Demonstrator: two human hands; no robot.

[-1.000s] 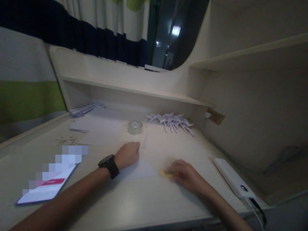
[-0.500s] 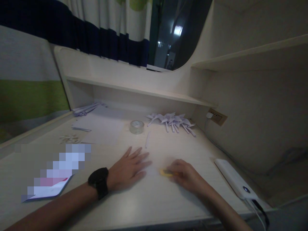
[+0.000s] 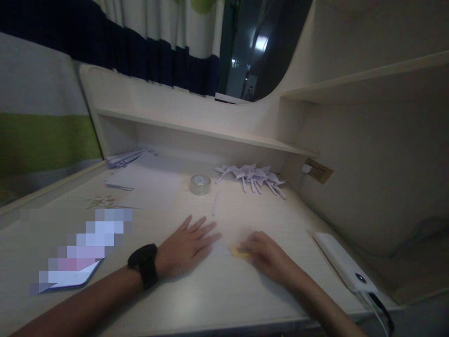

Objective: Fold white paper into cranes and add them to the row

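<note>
My left hand, with a black watch on its wrist, lies flat on the desk with its fingers spread. Under and beside its fingertips is a small piece of white paper, hard to tell from the pale desktop. My right hand is closed around a small yellow utility knife, blurred by motion, its front end at the paper's right side. Just beyond the hands lies a thin white paper stick, and behind that a roll of clear tape.
Several white paper pinwheels lie at the back. Paper sheets, rolled paper sticks and a pile of small pale pieces are at left, near a phone. A white power bank with cables lies right.
My right hand and the yellow utility knife have shifted slightly left. My left hand stays nearly in place, still pressed flat.
</note>
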